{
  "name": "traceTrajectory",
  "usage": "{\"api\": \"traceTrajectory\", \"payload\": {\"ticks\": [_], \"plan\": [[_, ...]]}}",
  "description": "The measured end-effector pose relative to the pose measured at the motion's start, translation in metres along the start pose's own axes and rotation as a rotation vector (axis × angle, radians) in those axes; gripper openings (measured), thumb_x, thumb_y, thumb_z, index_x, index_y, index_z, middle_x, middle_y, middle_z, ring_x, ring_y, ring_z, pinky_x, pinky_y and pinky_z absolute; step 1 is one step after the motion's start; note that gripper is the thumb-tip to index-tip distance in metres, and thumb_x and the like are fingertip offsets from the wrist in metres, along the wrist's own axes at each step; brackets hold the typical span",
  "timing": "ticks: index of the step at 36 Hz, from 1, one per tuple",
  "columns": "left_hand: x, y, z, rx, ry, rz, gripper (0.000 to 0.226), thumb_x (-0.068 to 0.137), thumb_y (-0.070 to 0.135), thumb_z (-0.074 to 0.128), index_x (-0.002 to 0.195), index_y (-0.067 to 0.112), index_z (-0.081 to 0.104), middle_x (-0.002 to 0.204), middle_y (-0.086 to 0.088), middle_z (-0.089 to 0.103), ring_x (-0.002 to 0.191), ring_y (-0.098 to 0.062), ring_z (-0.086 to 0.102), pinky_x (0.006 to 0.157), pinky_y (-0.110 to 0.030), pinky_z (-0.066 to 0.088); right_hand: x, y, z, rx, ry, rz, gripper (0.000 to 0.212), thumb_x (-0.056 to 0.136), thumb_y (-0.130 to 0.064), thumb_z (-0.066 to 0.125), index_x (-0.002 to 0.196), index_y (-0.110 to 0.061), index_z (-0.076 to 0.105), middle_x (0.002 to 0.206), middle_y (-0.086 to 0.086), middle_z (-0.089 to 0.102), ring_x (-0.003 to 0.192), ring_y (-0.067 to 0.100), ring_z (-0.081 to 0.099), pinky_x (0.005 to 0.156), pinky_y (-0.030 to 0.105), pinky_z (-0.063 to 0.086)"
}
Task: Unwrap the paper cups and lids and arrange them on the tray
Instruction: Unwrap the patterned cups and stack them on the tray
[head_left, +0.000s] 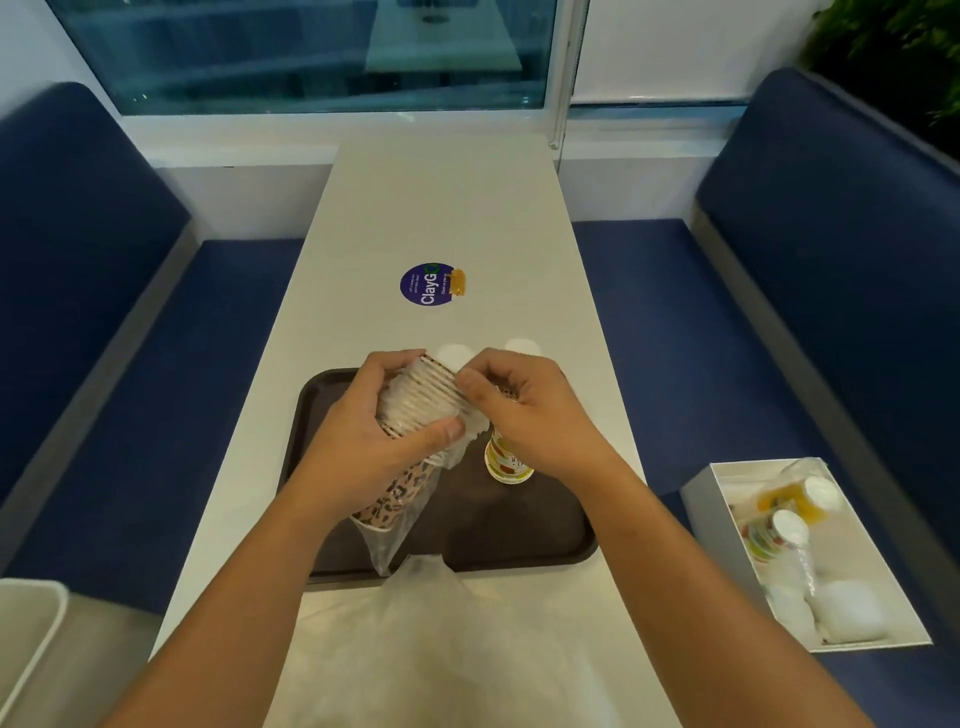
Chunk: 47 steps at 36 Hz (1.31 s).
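Observation:
My left hand (374, 426) grips a stack of leopard-print paper cups (415, 402) above the dark brown tray (498, 535). Clear plastic wrap (395, 525) hangs loose from the stack's lower end. My right hand (519, 410) pinches the wrap at the rim end of the stack. Under my right wrist, a colourful striped cup stack (506, 460) lies on the tray. Two white lids (454, 356) show just beyond my fingers on the table.
A white box (800, 551) on the right blue bench holds more wrapped cups and lids. A white plastic bag (447, 639) lies at the table's near edge. A purple sticker (428, 284) marks the table's middle. Blue benches flank the white table.

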<state>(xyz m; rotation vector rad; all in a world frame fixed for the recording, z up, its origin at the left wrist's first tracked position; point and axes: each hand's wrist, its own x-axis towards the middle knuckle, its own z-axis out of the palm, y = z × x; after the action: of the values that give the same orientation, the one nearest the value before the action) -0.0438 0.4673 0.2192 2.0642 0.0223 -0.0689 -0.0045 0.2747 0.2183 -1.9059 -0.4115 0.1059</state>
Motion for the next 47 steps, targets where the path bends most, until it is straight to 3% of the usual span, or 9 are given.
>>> {"api": "traceTrajectory", "payload": {"ticks": [9,15,19,24,28,34,39,41,47], "plan": [[-0.015,0.004,-0.009,-0.022,-0.050,0.018,0.072,0.078,0.048,0.084,0.136,0.054,0.041,0.113,0.043,0.053,0.105,0.018,0.056,0.071,-0.011,0.055,0.001,-0.011,-0.016,-0.005,0.186,0.013,0.017,0.109,-0.023,0.049,0.111,-0.024,0.066,0.105,-0.009,0.071,0.099,0.007,0.068,0.084,0.037,0.061],[-0.016,0.006,-0.010,-0.052,-0.051,0.035,0.071,0.081,0.049,0.081,0.139,0.056,0.042,0.114,0.043,0.054,0.106,0.016,0.057,0.072,-0.010,0.055,-0.002,-0.005,-0.021,-0.253,-0.091,-0.218,0.055,0.099,-0.004,0.056,0.144,-0.035,0.053,0.147,-0.007,0.036,0.132,-0.006,0.037,0.103,0.013,0.046],[-0.013,0.002,-0.010,-0.066,-0.073,0.012,0.074,0.076,0.055,0.080,0.140,0.057,0.043,0.118,0.037,0.057,0.110,0.009,0.059,0.081,-0.018,0.056,0.008,0.009,-0.024,-0.525,-0.133,-0.264,0.082,0.087,-0.007,0.079,0.151,-0.039,0.041,0.162,-0.010,0.014,0.145,0.014,0.031,0.112,0.022,0.042],[-0.007,0.002,-0.007,-0.063,-0.073,0.018,0.070,0.076,0.054,0.079,0.135,0.058,0.043,0.113,0.048,0.053,0.109,0.020,0.054,0.071,-0.007,0.053,0.027,0.025,-0.034,-0.577,0.058,-0.274,0.074,0.084,-0.019,0.086,0.147,-0.027,0.048,0.148,-0.005,0.043,0.131,0.015,0.040,0.109,0.030,0.044],[0.003,-0.002,-0.006,-0.061,-0.039,-0.005,0.073,0.077,0.051,0.080,0.139,0.057,0.041,0.121,0.044,0.050,0.111,0.010,0.057,0.072,-0.006,0.052,0.038,0.041,-0.039,-0.378,0.300,-0.046,0.071,0.083,-0.036,0.086,0.143,-0.027,0.049,0.132,-0.018,0.052,0.121,0.007,0.038,0.094,0.014,0.035],[0.012,-0.014,-0.004,-0.094,0.003,-0.061,0.079,0.072,0.052,0.081,0.138,0.053,0.039,0.131,0.029,0.055,0.114,-0.003,0.062,0.080,-0.014,0.054,0.050,0.085,-0.036,-0.320,0.249,0.232,0.072,0.084,-0.038,0.084,0.143,-0.027,0.045,0.137,-0.005,0.057,0.132,0.021,0.046,0.093,0.030,0.045],[0.015,-0.017,0.003,-0.095,0.011,-0.077,0.073,0.068,0.052,0.080,0.130,0.052,0.041,0.108,0.050,0.052,0.106,0.017,0.057,0.071,-0.006,0.052,0.050,0.119,-0.026,-0.376,0.158,0.363,0.071,0.084,-0.038,0.084,0.142,-0.027,0.045,0.135,0.001,0.062,0.128,0.026,0.054,0.098,0.043,0.053],[0.015,-0.017,0.006,-0.085,0.013,-0.092,0.075,0.067,0.053,0.081,0.131,0.052,0.040,0.112,0.045,0.053,0.107,0.012,0.060,0.073,-0.009,0.052,0.050,0.124,-0.024,-0.367,0.144,0.394,0.074,0.085,-0.038,0.083,0.146,-0.027,0.042,0.139,0.002,0.060,0.130,0.026,0.054,0.100,0.043,0.052],[0.012,-0.015,0.008,-0.067,0.014,-0.112,0.075,0.067,0.053,0.083,0.130,0.050,0.041,0.118,0.037,0.055,0.105,0.007,0.061,0.076,-0.012,0.051,0.048,0.103,-0.028,-0.448,0.194,0.334,0.091,0.088,-0.045,0.077,0.160,-0.027,0.024,0.162,0.001,0.034,0.150,0.027,0.024,0.118,0.046,0.031]]}}
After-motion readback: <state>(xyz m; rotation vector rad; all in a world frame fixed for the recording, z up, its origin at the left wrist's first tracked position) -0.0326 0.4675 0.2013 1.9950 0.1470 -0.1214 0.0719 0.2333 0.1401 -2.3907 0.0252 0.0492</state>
